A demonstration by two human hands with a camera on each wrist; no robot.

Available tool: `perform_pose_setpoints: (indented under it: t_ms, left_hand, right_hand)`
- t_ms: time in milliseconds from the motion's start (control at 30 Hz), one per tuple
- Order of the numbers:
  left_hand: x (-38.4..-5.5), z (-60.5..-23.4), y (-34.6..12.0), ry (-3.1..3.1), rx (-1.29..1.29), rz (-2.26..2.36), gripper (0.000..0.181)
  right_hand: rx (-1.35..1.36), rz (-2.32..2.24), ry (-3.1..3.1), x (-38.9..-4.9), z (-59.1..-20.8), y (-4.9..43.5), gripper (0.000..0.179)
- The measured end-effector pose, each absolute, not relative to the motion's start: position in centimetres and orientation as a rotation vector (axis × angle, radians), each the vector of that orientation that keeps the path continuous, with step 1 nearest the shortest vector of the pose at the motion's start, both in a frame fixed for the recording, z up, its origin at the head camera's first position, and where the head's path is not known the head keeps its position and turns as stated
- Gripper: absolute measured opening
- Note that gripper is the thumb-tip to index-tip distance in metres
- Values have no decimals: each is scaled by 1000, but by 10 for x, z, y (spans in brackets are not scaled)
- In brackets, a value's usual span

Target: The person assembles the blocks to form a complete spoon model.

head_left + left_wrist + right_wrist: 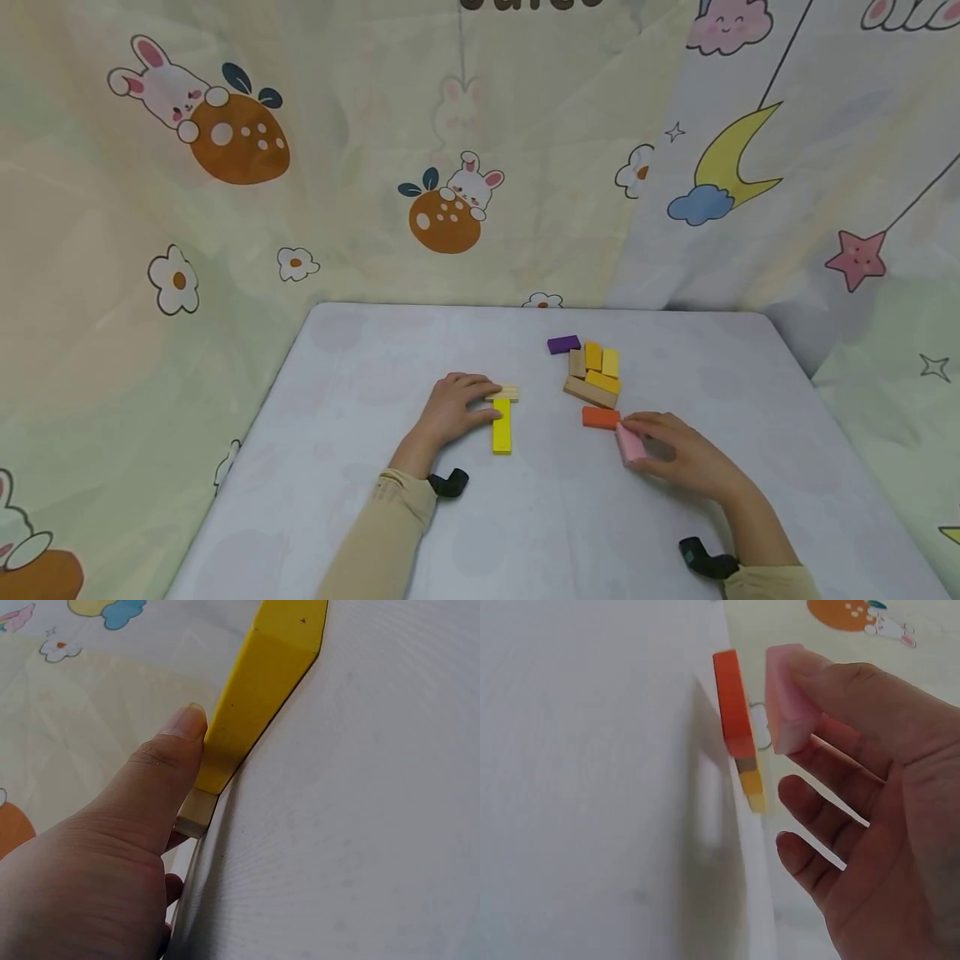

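My right hand (686,454) pinches a pink block (630,445) between thumb and fingers, and the right wrist view shows this block held above the white tabletop. Beside it an orange block (601,418) lies on the table. My left hand (456,408) is at a T shape made of a plain wooden block (510,392) across the far end of a long yellow block (502,429). The left thumb (169,750) touches the yellow block's side near where it meets the wooden one. The left index finger reaches the wooden block's left end; the other left fingers are mostly hidden.
Beyond the orange block lies a cluster of wooden and yellow blocks (603,381), with a purple block (563,344) at its far left. The white table (360,350) ends at a patterned cloth backdrop (352,208). Dark wrist cameras (450,483) sit at both wrists.
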State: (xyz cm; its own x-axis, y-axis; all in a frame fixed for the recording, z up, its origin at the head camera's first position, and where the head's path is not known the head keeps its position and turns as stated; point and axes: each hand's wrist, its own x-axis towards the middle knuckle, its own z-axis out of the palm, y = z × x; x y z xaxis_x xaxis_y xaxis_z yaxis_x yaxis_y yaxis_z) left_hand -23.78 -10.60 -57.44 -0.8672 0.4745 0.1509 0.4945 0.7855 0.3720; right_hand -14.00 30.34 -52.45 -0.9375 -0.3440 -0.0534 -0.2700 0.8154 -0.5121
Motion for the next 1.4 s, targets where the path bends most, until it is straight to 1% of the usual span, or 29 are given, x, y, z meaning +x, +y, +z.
perform_pose_setpoints:
  t_ms: [200,600,767,1133,1233,1400]
  left_hand:
    - [-237,-574,-106,-2918,-796,-625,54]
    - [-238,-575,-106,-2925,-780,-604,53]
    - [-238,-574,-105,-2933,-776,-590,54]
    - [-238,-573,-104,-2938,-772,-597,55]
    - [-238,-574,-104,-2940,-775,-611,55]
    - [-237,-573,-104,-2943,-766,-618,54]
  right_hand:
    - [-572,-803,2954,-139,-518,279,60]
    - [-689,-806,2979,-138,-522,195,60]
    - [-719,-790,2951,-137,-524,168,60]
    - [-811,-767,2905,-126,-527,128,60]
    - [-845,-761,2906,-121,-531,121,59]
    - [-823,-701,2923,-119,-534,115,58]
